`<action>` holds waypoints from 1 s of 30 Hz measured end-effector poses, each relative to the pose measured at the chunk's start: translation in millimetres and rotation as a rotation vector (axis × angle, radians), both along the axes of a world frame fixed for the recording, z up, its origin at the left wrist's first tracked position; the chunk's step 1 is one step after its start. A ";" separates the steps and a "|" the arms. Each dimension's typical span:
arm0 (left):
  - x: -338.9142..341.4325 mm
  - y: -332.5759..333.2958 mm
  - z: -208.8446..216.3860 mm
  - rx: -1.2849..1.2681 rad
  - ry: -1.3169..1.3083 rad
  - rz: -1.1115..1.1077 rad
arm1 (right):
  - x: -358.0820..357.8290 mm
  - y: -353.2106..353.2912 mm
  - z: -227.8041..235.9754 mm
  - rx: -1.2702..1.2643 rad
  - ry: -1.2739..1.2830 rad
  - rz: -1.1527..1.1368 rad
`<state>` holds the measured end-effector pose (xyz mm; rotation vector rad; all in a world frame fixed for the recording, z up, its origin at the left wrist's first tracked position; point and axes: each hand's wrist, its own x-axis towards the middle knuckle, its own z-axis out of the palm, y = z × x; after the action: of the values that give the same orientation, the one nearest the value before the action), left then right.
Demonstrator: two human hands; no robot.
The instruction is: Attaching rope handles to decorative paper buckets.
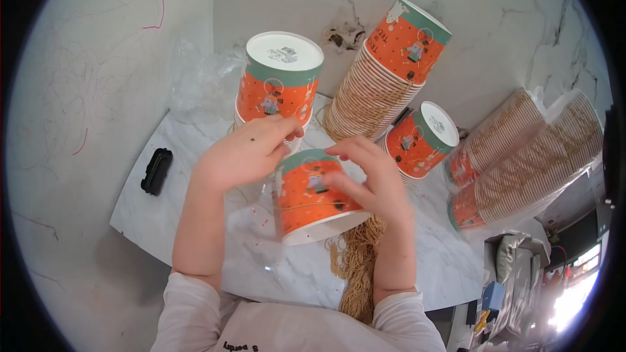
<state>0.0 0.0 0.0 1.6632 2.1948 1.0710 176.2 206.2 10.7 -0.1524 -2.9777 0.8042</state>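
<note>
Both hands meet over an orange-and-green paper cup (306,195), which tilts above the bench (430,254) with its open mouth toward the person. It lies between them: the left hand (251,146) is at its upper left, the right hand (378,179) at its right side. On the left, the back of the hand faces up, with the wrist bent inward and the fingers curled; whether they grip anything cannot be told. The right hand is half curled, its forefinger near the cup's upper edge and its blurred thumb across the side; how firmly it holds is unclear. Both forearms rise from short white sleeves. A thin tan cord (300,206) crosses the cup, and a bundle of tan cords (358,274) lies below. Cartoon figures decorate the cup. Printed lettering shows on the tall cup stack (378,81) behind, small dark print on the upturned base of the left cup stack (280,85), and black lettering on the shirt (287,329).
</note>
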 end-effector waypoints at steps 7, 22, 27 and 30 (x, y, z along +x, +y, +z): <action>7.4 12.6 -14.8 -0.164 0.004 -0.110 | 34.5 -12.9 12.9 0.087 0.077 0.369; 11.1 25.0 -10.8 -0.316 -0.092 -0.274 | 29.3 10.3 14.2 -0.039 0.454 -0.069; 7.8 31.9 -15.0 -0.269 -0.155 -0.287 | 38.7 19.6 22.7 -0.074 0.600 -0.191; 3.0 40.0 -23.7 -0.175 -0.332 -0.306 | 39.6 26.4 20.0 -0.194 0.638 -0.228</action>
<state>3.0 40.0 -23.7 1.5506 1.7100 0.9593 215.8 232.6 30.8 -0.1943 -2.2425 0.9013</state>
